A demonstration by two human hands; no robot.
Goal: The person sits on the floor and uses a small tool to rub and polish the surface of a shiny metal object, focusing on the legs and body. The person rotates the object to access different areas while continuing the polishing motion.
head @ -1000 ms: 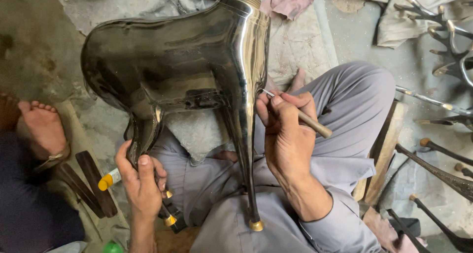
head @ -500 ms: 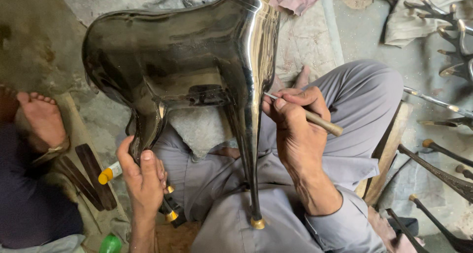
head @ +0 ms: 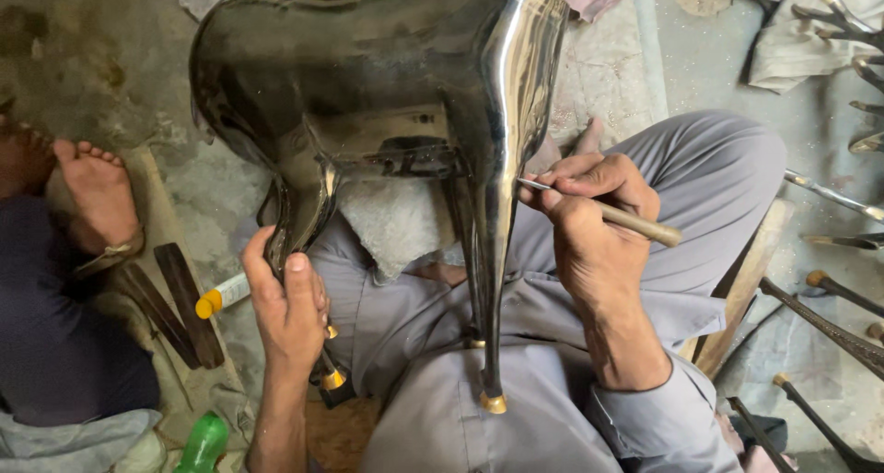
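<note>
Gripping a rear leg of the polished metal animal figure [head: 387, 95] with your left hand [head: 290, 312], fingers wrapped | figure stands over your lap | right hand [head: 589, 220] pinches a wooden-handled tool [head: 608, 213], tip touching the front leg.

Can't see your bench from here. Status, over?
Left hand grips animal figure by hind leg. Right hand holds thin tool, tip at front leg. Nothing in the way.
</note>
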